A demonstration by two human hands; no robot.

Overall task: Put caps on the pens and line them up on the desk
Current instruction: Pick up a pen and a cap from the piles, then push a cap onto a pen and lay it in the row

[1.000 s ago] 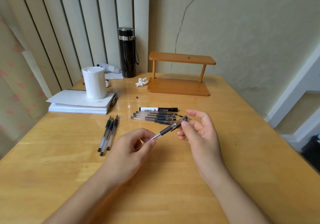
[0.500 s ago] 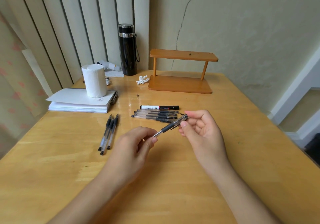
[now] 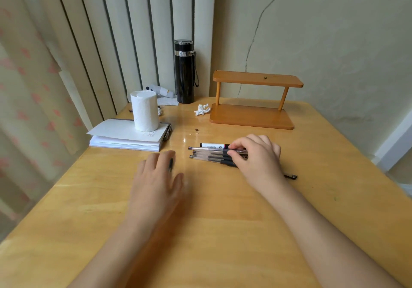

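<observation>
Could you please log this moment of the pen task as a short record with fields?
left hand: blurred, low over the desk, covering the left pens
right hand: fingertips on the pen row
white marker: lies just behind the row
loose cap: on the desk, right of the right wrist
grip: cannot tell

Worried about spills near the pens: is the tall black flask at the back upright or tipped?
Upright. The tall black flask stands on its base at the wooden desk's back edge, lid on top.
</observation>
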